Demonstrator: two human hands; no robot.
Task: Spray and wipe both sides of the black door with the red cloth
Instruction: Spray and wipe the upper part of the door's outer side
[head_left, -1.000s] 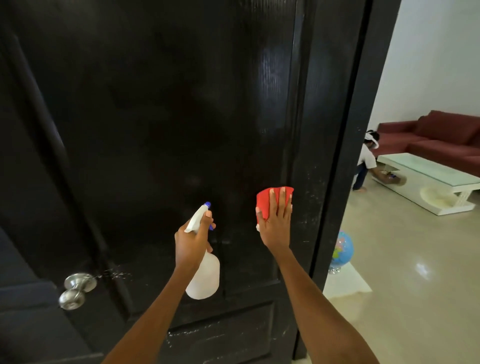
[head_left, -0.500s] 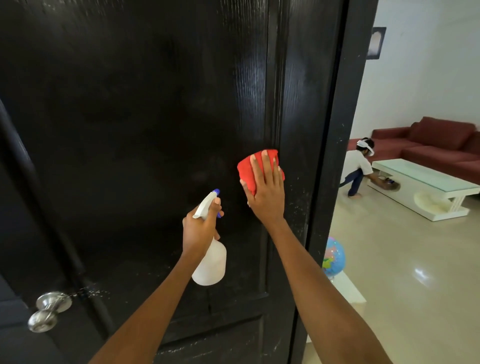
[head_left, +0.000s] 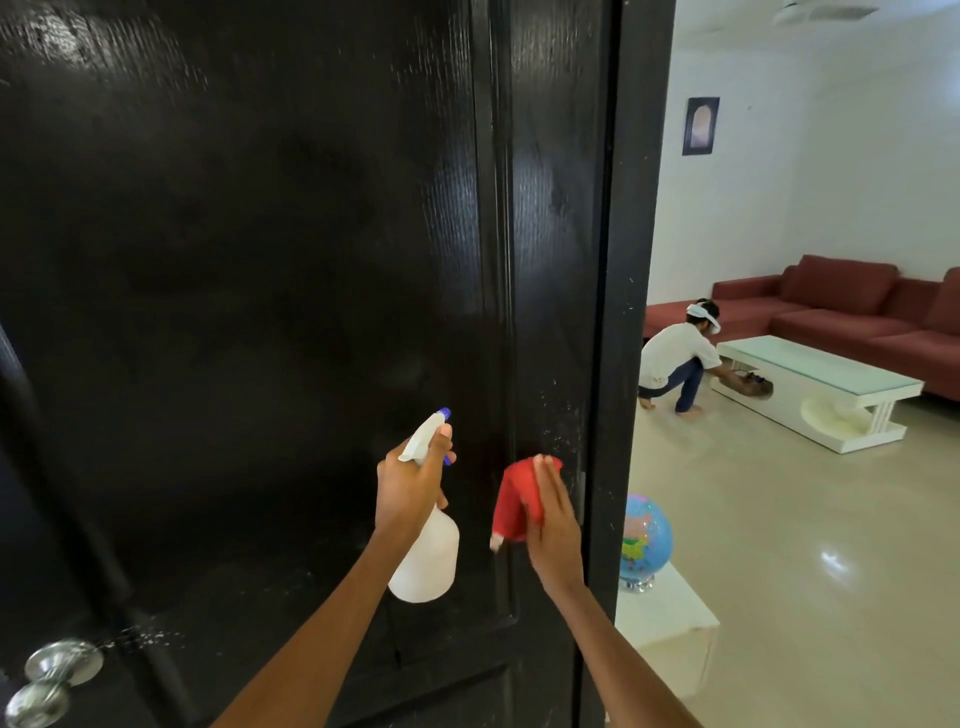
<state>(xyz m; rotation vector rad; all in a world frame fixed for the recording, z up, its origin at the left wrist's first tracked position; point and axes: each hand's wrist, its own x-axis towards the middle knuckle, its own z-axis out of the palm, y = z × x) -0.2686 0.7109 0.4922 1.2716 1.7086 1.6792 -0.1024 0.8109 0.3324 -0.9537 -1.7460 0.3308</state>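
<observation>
The black door (head_left: 270, 270) fills the left and middle of the head view, glossy and streaked with wet marks. My right hand (head_left: 553, 525) presses the red cloth (head_left: 517, 501) against the door near its right edge, fingers straight over the cloth. My left hand (head_left: 413, 486) grips the neck of a white spray bottle (head_left: 428, 556) with a blue nozzle, held upright just in front of the door, left of the cloth.
A silver door knob (head_left: 49, 675) sits at the lower left. Past the door edge, a globe (head_left: 644, 540) stands on a low white block. Another person (head_left: 675, 358) crouches by a white coffee table (head_left: 821, 395) in front of a red sofa (head_left: 857, 312).
My right hand moved the red cloth up the door, then back down and slightly right near the door's edge. The view tilted upward. My left hand kept the bottle about where it was.
</observation>
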